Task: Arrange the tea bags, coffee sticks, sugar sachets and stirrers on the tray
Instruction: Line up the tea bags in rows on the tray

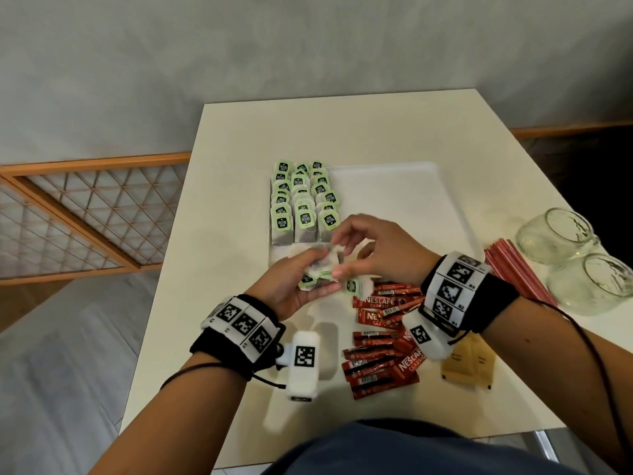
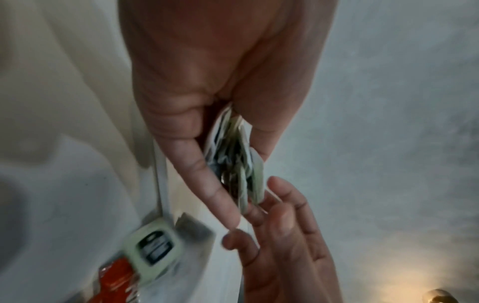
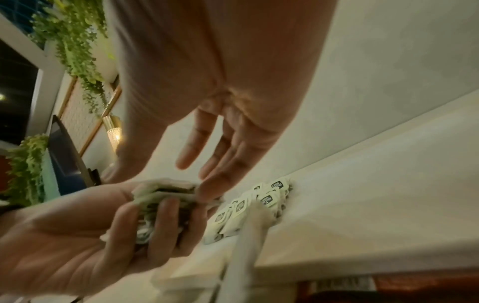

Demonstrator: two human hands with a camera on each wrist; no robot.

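Tabletop (image 1: 342, 132): smooth, matt, cream.
Tray (image 1: 394, 186): white, smooth, faint sheen, plastic-like.
Tea bags (image 1: 301, 207): thin, matt, fibrous paper pouches with pale green card tags printed in black.
Coffee sticks (image 1: 380, 358): glossy red foil film, crinkled.
Sugar sachets (image 1: 469, 365): matt brown paper.
Stirrers (image 1: 513, 269): smooth, red, material unclear.
Jars (image 1: 561, 234): clear, glossy glass.
Wrist bands (image 1: 503, 296): black cloth carrying hard white blocks with printed markers.
Wall (image 1: 308, 46): matt, mottled grey.

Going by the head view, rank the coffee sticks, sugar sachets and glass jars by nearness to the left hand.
1. coffee sticks: just right of the left hand, which holds tea bags.
2. sugar sachets: farther right, past the sticks.
3. glass jars: far right edge of the table.
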